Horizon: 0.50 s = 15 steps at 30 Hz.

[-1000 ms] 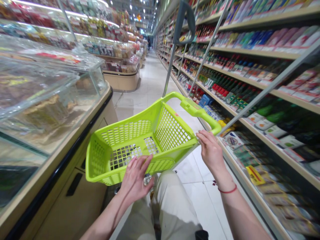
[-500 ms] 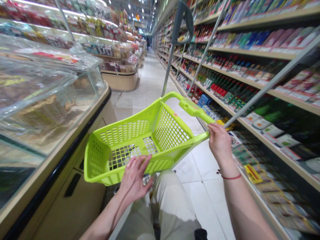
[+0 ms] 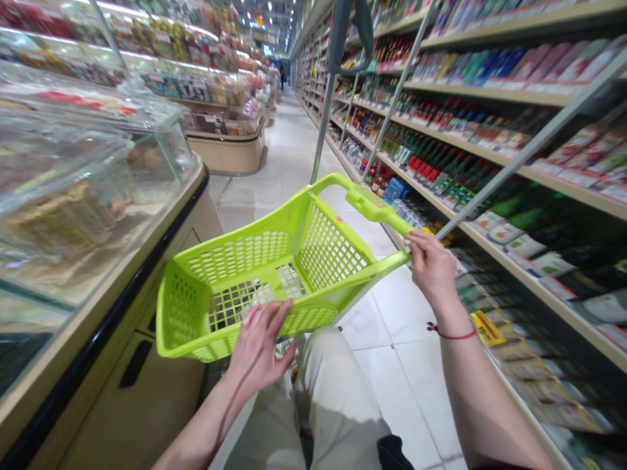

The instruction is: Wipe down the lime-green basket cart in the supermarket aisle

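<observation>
A lime-green plastic shopping basket (image 3: 235, 261) with lattice walls sits tilted in front of me, with nothing inside it. My left hand (image 3: 259, 346) lies flat against its near rim, fingers stretched out. My right hand (image 3: 432, 269) is closed round the basket's right corner, just below the green handle (image 3: 372, 205). A grey metal pull handle (image 3: 343, 59) rises from the basket's far side. A red string circles my right wrist. My knee in light trousers (image 3: 333, 391) is under the basket.
A glass-topped food display counter (image 3: 73, 196) with a beige base runs along the left. Shelves (image 3: 490, 163) packed with bottles and packets line the right. A white tiled aisle (image 3: 289, 156) stretches ahead, with another display island (image 3: 230, 143) further along on the left.
My right hand slid from the rim to the basket's right corner and closed on it. The basket shifted slightly left and up. My left hand stayed flat on the near rim.
</observation>
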Motion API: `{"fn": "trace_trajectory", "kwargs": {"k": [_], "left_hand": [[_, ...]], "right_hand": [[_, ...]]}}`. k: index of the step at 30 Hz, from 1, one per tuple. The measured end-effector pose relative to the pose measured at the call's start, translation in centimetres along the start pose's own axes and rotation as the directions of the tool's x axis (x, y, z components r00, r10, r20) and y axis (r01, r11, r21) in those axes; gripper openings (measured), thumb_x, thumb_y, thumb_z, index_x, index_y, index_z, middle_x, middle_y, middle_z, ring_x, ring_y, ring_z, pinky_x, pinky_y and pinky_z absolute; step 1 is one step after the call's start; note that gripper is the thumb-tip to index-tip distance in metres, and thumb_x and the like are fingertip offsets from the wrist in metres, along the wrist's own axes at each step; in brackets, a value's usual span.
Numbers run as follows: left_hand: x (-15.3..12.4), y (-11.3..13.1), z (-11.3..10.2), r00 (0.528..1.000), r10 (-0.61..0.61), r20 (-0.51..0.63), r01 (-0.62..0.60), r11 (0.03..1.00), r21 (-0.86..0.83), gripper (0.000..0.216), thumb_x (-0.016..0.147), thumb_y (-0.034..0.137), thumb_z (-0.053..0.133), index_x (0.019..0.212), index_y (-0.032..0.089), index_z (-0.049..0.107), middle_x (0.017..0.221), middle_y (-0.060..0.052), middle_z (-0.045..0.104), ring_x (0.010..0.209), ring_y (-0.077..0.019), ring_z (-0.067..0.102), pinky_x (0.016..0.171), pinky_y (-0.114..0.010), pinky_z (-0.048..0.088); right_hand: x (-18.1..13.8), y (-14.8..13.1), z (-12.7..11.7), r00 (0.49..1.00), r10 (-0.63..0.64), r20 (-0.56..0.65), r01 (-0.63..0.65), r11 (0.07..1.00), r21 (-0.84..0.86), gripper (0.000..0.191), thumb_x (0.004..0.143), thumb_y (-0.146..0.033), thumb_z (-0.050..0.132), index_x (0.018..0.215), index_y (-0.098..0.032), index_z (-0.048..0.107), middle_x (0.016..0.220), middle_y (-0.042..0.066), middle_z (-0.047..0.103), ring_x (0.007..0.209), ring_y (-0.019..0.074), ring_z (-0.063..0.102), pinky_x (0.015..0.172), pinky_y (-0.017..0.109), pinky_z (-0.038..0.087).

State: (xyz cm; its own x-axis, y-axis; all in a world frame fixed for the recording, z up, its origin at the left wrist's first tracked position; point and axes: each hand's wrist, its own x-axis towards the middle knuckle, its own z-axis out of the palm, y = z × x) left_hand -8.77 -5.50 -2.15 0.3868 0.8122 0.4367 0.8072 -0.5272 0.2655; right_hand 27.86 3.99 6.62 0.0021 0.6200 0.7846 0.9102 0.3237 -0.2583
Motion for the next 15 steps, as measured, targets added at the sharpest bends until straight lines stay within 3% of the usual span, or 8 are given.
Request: {"fn": "trace_trajectory", "kwargs": {"k": [4,10,15], "left_hand": [[0.0,0.0,0.0,1.000,-0.008,0.010,0.008,1.000,-0.003,0.074,0.080,0.037,0.057,0.148,0.023,0.033,0.131,-0.010,0.056,0.121,-0.0278,0.055,0.116,-0.050,0.025],[0.0,-0.1,0.0,1.000,-0.006,0.020,0.006,1.000,0.001,0.074,0.081,0.039,0.058,0.148,0.021,0.033,0.131,-0.010,0.056,0.122,-0.0279,0.054,0.117,-0.049,0.023],[-0.1,-0.1,0.0,1.000,0.005,0.011,-0.005,1.000,0.017,0.074,0.081,0.039,0.058,0.148,0.021,0.033,0.131,-0.010,0.056,0.121,-0.0271,0.053,0.117,-0.047,0.022]], "right_hand": [[0.7,0.7,-0.1,0.997,0.052,-0.055,-0.052,0.999,0.000,0.026,0.093,-0.027,0.049,0.098,-0.018,0.073,0.105,0.013,0.074,0.103,0.0262,0.069,0.096,0.046,0.054],[-2.8,-3.4,2.2,0.983,0.032,-0.181,-0.033,0.999,0.000,0.027,0.096,-0.022,0.046,0.109,-0.020,0.070,0.117,0.014,0.069,0.118,0.0282,0.062,0.106,0.054,0.046],[-6.1,-6.9,4.0,0.991,-0.114,-0.069,0.115,0.993,0.025,0.033,0.096,-0.012,0.044,0.120,-0.021,0.064,0.122,0.014,0.067,0.127,0.0263,0.056,0.112,0.057,0.040]]}}
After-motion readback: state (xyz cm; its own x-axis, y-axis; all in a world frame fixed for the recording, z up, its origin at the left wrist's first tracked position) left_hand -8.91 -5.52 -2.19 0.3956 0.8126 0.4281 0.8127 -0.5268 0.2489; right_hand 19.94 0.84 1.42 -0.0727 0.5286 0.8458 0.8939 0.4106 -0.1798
